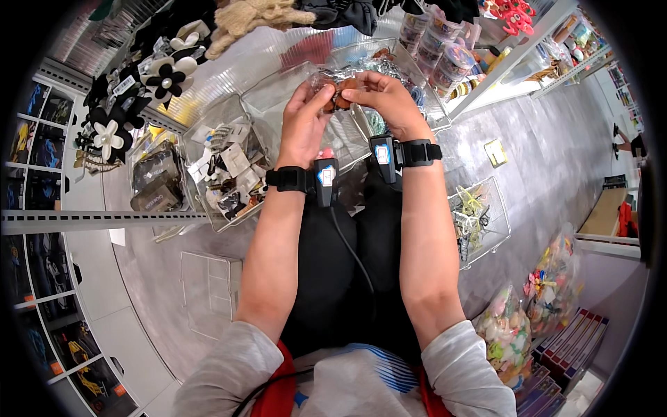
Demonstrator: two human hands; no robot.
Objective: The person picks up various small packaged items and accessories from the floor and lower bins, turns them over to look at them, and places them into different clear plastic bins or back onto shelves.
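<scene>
Between my two hands is a clear plastic packet (pixel 340 99) with small round orange-brown items inside; I cannot tell exactly what they are. My left hand (pixel 304 121) pinches its left side with the thumb on top. The thumb and fingers of my right hand (pixel 388 101) grip its right side. Below the packet is a wire mesh basket (pixel 276 99) whose visible floor is mostly bare. Beyond my right hand, another mesh basket (pixel 440 112) holds several items in clear wrapping (pixel 383 65). To the left, a mesh basket (pixel 219 227) is filled with carded hair accessories (pixel 234 159).
Black and white fabric flowers (pixel 167 81) hang at upper left. Clear round tubs (pixel 451 62) are stacked at upper right. A wire basket of cord-like items (pixel 471 213) stands by my right forearm. An overturned-looking wire basket (pixel 211 292) lies left. Bags of small toys (pixel 503 333) sit lower right.
</scene>
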